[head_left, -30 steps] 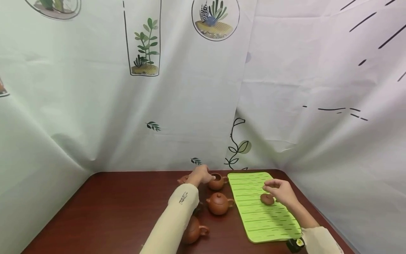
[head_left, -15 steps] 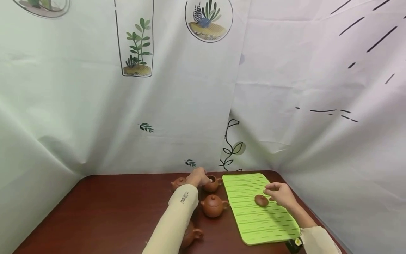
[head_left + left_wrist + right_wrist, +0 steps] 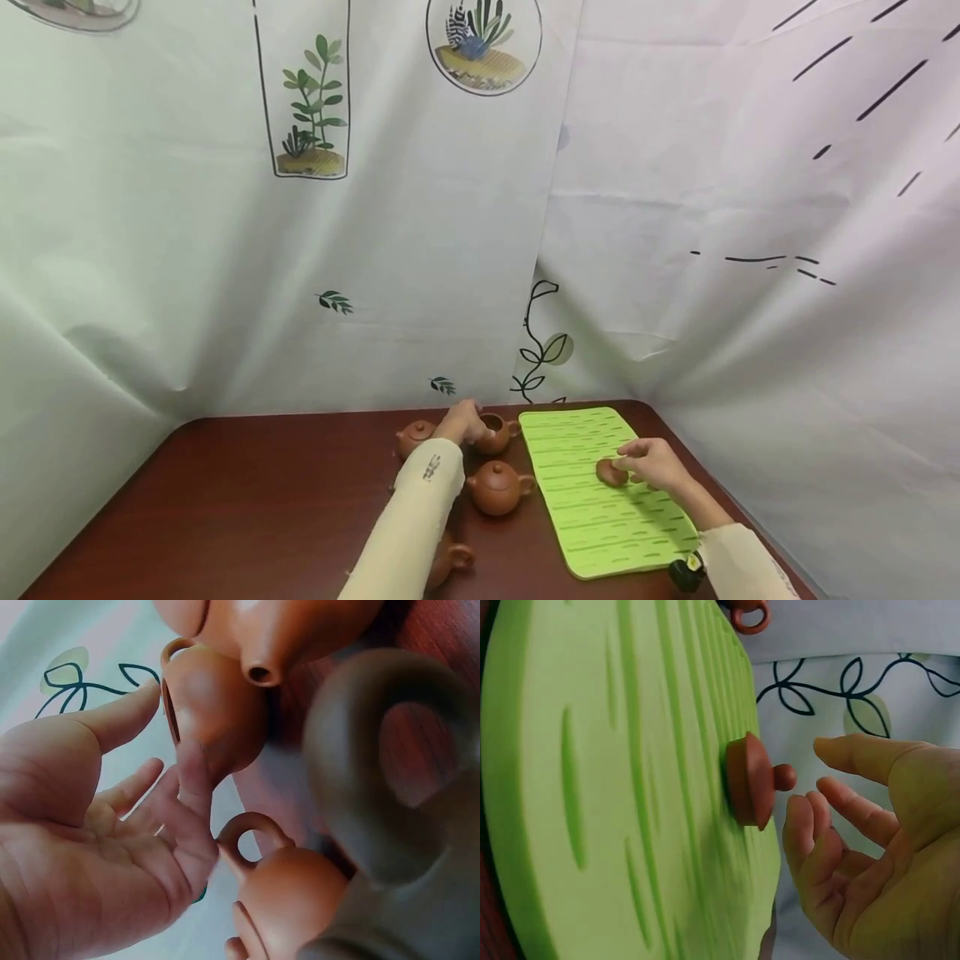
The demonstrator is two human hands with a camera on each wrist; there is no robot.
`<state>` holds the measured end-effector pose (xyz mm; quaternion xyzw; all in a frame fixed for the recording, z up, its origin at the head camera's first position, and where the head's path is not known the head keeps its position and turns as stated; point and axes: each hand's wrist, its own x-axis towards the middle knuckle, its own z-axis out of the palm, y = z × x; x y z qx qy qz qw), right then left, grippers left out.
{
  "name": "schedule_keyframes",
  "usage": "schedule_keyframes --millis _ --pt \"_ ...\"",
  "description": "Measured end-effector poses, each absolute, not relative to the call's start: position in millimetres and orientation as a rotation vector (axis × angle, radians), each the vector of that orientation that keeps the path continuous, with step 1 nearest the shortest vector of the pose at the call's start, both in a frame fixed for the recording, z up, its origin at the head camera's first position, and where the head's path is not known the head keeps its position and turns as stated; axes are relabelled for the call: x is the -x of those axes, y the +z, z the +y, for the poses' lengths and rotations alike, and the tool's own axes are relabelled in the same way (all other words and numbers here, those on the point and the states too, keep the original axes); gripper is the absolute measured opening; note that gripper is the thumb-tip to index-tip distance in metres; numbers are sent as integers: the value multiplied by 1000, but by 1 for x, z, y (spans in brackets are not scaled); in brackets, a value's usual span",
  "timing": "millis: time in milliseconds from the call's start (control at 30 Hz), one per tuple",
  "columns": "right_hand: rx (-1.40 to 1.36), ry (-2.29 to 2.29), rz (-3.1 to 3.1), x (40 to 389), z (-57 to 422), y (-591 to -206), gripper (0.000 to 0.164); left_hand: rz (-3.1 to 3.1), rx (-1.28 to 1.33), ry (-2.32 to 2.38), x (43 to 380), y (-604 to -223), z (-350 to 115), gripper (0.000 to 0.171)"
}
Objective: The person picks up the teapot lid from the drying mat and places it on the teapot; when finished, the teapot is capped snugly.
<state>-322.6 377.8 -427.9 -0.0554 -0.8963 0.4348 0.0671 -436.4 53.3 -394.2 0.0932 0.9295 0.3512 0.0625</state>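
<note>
My left hand [image 3: 463,421] is at the lidless brown clay teapot [image 3: 498,443] near the table's back edge. In the left wrist view, its thumb meets the rim of that teapot [image 3: 225,705] and a finger lies against the outside, pinching the pot's side. On the green mat [image 3: 585,537] rests a round brown teapot lid [image 3: 607,472], knob up. My right hand [image 3: 652,464] hovers beside it. In the right wrist view the thumb and fingers of the right hand [image 3: 885,840] are spread apart, a small gap from the knob of the lid [image 3: 751,780].
A lidded teapot [image 3: 497,489] stands in front of the lidless one. Another teapot [image 3: 415,435] is at the back, left of my left hand. A further teapot [image 3: 448,560] sits nearer, partly behind my left sleeve. A printed cloth [image 3: 420,250] hangs behind the table.
My right hand has come closer to the lid on the mat. The left hand stays at the lidless teapot. The head view has shifted slightly to the right.
</note>
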Motion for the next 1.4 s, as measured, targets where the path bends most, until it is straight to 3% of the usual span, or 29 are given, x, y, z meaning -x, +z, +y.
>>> schedule_keyframes --millis 867,1400 --pt "-62 1318 -2731 338 376 -441 18 2795 -248 1233 438 -404 49 52" --pt "-56 1357 -2534 363 325 -431 11 2909 -177 1098 437 -413 60 47"
